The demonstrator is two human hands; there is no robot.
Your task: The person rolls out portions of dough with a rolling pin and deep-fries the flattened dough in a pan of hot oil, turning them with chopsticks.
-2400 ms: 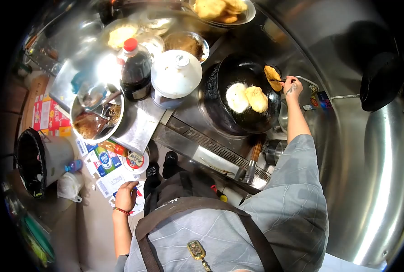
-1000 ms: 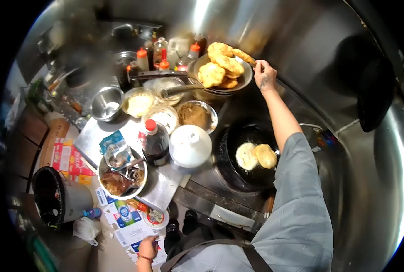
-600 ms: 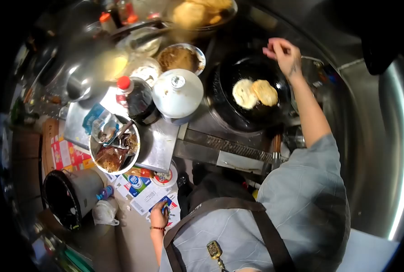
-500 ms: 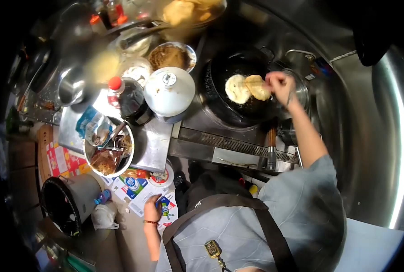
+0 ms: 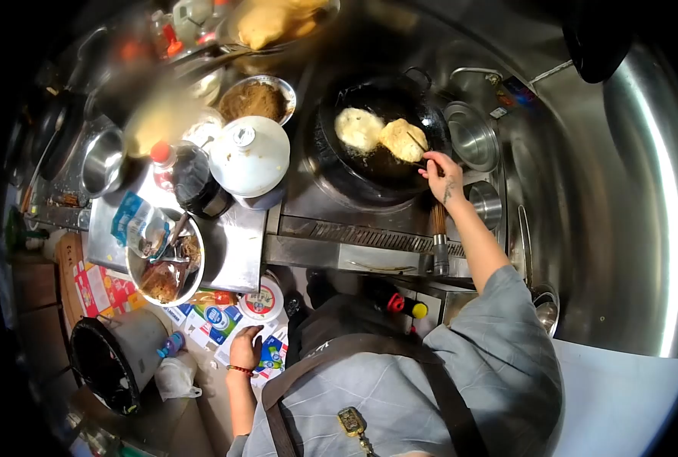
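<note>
My right hand (image 5: 443,180) is closed on thin chopsticks (image 5: 417,142) at the rim of a black wok (image 5: 339,164). The stick tips reach over a golden, puffed round of fried dough (image 5: 404,139). Beside it, to the left, a paler round of dough (image 5: 358,129) lies in the dark oil. My left hand (image 5: 245,349) hangs low at my side, fingers loosely bent with nothing visible in them. Below it is the floor, spread with flattened printed cardboard (image 5: 221,320).
Left of the wok stand a white lidded container (image 5: 249,156), a dark bottle with a red cap (image 5: 198,183), and a bowl of brown filling (image 5: 256,99). A brush (image 5: 439,240) leans at the stove's front. A bin (image 5: 129,343) stands on the floor.
My right hand has drawn toward me, from beside the dough to the wok's near right rim. The golden round now looks puffier and lies slightly apart from the paler one. The view has shifted.
</note>
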